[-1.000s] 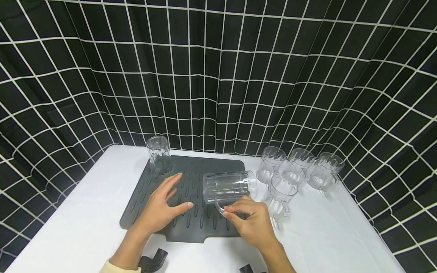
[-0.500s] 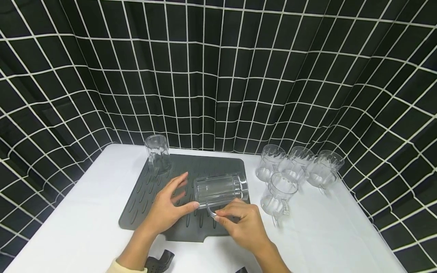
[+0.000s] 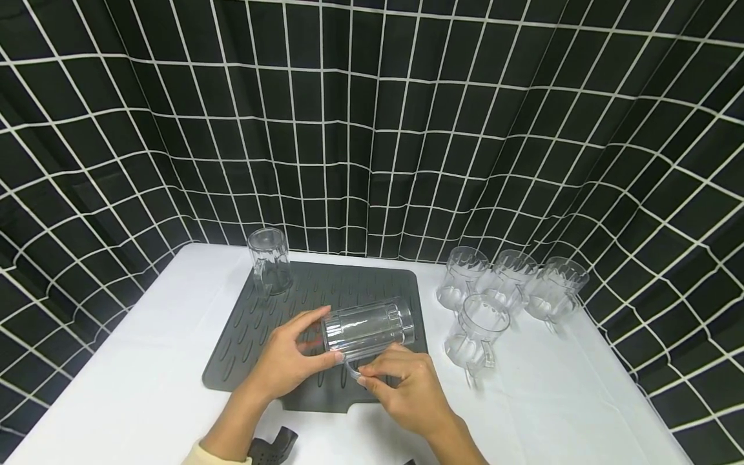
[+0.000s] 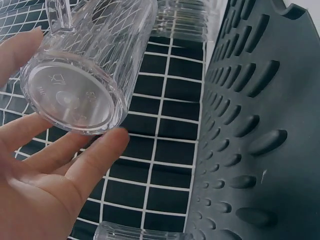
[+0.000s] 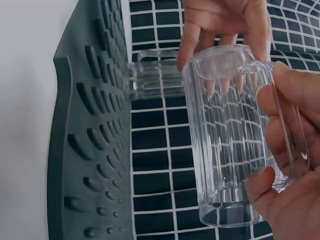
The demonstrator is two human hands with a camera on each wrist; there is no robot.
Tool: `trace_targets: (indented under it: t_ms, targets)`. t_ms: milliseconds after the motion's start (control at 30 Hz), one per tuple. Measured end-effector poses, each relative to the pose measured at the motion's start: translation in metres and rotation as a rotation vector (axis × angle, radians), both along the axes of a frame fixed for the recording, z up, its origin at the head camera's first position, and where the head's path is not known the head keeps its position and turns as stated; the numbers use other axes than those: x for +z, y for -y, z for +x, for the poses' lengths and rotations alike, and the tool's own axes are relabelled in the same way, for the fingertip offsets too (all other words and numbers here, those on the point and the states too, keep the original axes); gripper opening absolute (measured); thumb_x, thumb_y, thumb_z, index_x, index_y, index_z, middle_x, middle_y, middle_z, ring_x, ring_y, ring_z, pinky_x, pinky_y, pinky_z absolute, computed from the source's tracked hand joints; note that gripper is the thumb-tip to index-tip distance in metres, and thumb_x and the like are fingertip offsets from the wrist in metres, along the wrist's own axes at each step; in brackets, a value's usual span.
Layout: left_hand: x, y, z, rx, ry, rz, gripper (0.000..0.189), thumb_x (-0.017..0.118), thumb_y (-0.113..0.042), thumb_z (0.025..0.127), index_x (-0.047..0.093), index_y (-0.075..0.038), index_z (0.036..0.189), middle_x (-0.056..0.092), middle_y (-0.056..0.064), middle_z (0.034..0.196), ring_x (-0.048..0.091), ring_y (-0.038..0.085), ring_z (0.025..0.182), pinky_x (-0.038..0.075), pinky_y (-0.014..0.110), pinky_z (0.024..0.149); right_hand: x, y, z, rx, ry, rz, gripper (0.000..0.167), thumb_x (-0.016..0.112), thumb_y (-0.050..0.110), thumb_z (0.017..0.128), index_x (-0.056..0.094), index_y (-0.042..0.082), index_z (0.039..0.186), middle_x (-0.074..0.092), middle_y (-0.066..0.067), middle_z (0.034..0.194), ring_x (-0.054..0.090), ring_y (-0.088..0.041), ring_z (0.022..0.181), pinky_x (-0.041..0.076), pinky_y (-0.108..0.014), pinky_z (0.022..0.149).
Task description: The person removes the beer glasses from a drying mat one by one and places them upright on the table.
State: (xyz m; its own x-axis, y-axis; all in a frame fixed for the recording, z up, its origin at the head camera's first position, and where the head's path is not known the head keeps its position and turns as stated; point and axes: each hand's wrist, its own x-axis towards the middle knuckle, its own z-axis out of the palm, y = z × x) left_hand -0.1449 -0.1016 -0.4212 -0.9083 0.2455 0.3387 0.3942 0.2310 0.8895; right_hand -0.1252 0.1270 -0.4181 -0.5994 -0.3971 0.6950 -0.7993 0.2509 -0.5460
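Note:
A clear glass mug [image 3: 369, 328] is held lying sideways above the dark grey drying mat [image 3: 325, 394]. My right hand [image 3: 403, 384] pinches its handle [image 5: 295, 135] between thumb and fingers. At the mug's left end, my left hand [image 3: 293, 352] spans the base [image 4: 70, 95], thumb on the near side and fingers on the far side. Fingertips show through the clear wall in the right wrist view. The left wrist view shows small raised marks on the base. Another glass mug [image 3: 270, 261] stands upright at the mat's back left corner.
Several glass mugs, among them the front one [image 3: 478, 330], stand upright on the white table [image 3: 558, 400] right of the mat. A black curtain with white grid lines [image 3: 349, 142] encloses the back and sides. Near the left wrist shows a black wrist device [image 3: 273, 447].
My right hand has carried the mug leftward and slightly nearer, tilting its right end farther back. My left hand has gone from apart to touching the mug's base end.

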Motion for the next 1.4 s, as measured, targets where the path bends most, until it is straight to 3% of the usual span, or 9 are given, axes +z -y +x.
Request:
trace_targets:
  t_ms: [167,333,500,633,733,833,967,1133,1400]
  targets:
    - [0.0,0.0,0.001,0.008,0.085,0.05,0.071,0.085,-0.017,0.074,0.052,-0.005,0.136,0.053,0.015,0.128,0.055,0.038,0.113,0.055,0.031,0.084,0.0,0.0,-0.003,0.046,-0.053,-0.001,0.016,0.08,-0.005,0.072,0.075,0.006,0.083,0.072,0.003,0.08,0.062,-0.01,0.075,0.051,-0.018,0.073]
    - [0.0,0.0,0.0,0.041,0.105,0.088,0.069,0.086,-0.009,0.071,0.056,-0.006,0.133,0.054,0.012,0.125,0.057,0.035,0.11,0.056,0.031,0.081,0.0,0.0,-0.004,0.032,-0.072,-0.045,0.023,0.079,-0.004,0.072,0.074,0.005,0.092,0.07,-0.006,0.095,0.06,-0.021,0.089,0.05,-0.025,0.08]
    - [0.001,-0.002,-0.002,0.082,0.09,0.122,0.069,0.087,-0.008,0.07,0.056,-0.004,0.132,0.054,0.013,0.126,0.056,0.035,0.111,0.056,0.03,0.081,0.003,-0.001,-0.001,-0.209,0.024,-0.195,0.026,0.075,-0.001,0.079,0.069,0.002,0.105,0.061,-0.01,0.109,0.057,-0.026,0.099,0.049,-0.028,0.084]
    - [0.001,-0.003,-0.003,0.118,0.066,0.158,0.07,0.088,-0.011,0.07,0.056,-0.005,0.133,0.054,0.013,0.127,0.057,0.033,0.111,0.056,0.031,0.082,0.003,-0.001,0.001,-0.433,0.23,-0.251,0.024,0.07,0.013,0.089,0.064,0.002,0.109,0.061,-0.003,0.107,0.058,-0.019,0.09,0.049,-0.027,0.07]
    - [-0.001,-0.004,-0.004,0.138,0.024,0.178,0.07,0.087,-0.013,0.072,0.056,-0.006,0.133,0.054,0.014,0.128,0.056,0.033,0.113,0.055,0.033,0.084,0.002,0.002,0.001,-0.502,0.408,-0.215,0.029,0.064,0.027,0.094,0.062,0.002,0.108,0.063,-0.002,0.103,0.059,-0.015,0.088,0.053,-0.029,0.071]
    - [-0.003,-0.006,-0.004,0.151,-0.024,0.192,0.069,0.087,-0.014,0.073,0.055,-0.007,0.134,0.052,0.014,0.13,0.055,0.032,0.116,0.054,0.034,0.085,0.0,0.004,0.001,-0.46,0.509,-0.186,0.031,0.059,0.033,0.097,0.064,0.002,0.102,0.065,-0.005,0.105,0.061,-0.019,0.095,0.055,-0.036,0.081]
    - [-0.005,-0.009,-0.002,0.145,-0.05,0.201,0.07,0.086,-0.013,0.074,0.053,-0.005,0.136,0.049,0.017,0.135,0.053,0.035,0.118,0.053,0.036,0.087,-0.003,0.006,0.002,-0.355,0.53,-0.258,0.025,0.06,0.025,0.098,0.064,0.0,0.096,0.066,-0.011,0.108,0.063,-0.028,0.105,0.055,-0.037,0.087]
    - [-0.007,-0.012,-0.001,0.111,-0.004,0.152,0.074,0.084,-0.013,0.075,0.049,-0.005,0.139,0.049,0.014,0.135,0.051,0.038,0.121,0.048,0.033,0.094,-0.001,0.004,0.003,-0.259,0.516,-0.373,0.018,0.063,0.015,0.096,0.063,-0.003,0.101,0.064,-0.016,0.108,0.063,-0.028,0.106,0.056,-0.031,0.082]
    - [-0.009,-0.016,-0.001,0.023,0.039,0.118,0.083,0.083,-0.005,0.075,0.04,-0.008,0.145,0.047,0.014,0.132,0.046,0.037,0.127,0.043,0.033,0.099,0.008,0.003,0.007,-0.095,0.526,-0.404,0.016,0.062,0.003,0.093,0.06,-0.004,0.107,0.061,-0.015,0.112,0.057,-0.031,0.114,0.051,-0.036,0.093]
